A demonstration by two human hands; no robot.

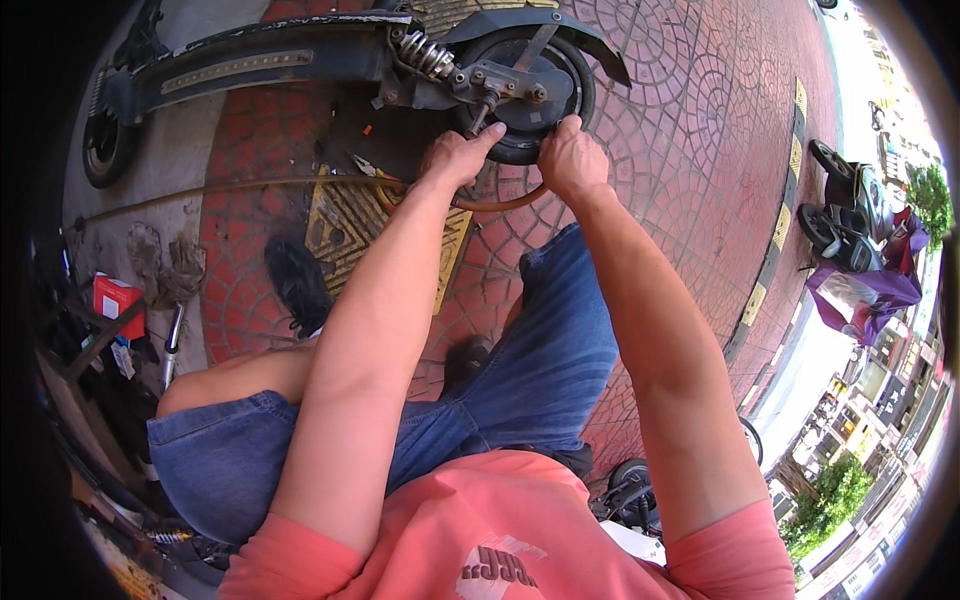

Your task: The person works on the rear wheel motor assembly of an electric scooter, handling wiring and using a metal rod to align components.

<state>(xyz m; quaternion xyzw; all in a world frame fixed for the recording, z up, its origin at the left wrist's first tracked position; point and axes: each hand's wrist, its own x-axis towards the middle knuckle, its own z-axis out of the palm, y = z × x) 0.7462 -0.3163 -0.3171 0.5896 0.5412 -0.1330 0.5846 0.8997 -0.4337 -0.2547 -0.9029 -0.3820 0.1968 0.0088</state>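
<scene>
An electric scooter (235,70) stretches across the far side, its rear wheel (585,85) beneath a black fender (510,18). My left hand (460,157) is closed at the wheel's near side, just below a short metal rod (485,112). Its fingers are mostly hidden, so what they grip cannot be made out. My right hand (573,163) is closed at the tyre's near right edge, around the end of a brown hose (510,204). The hose passes below my left wrist and runs off to the left. A coil spring shock (425,55) sits left of the wheel.
Pliers (365,166) lie on a yellow ribbed plate (340,225) near my left forearm. A red box (117,297) and a chrome tube (174,335) stand at the left. Red patterned paving (690,150) extends right to a striped kerb (770,230); parked motorbikes (850,205) stand beyond.
</scene>
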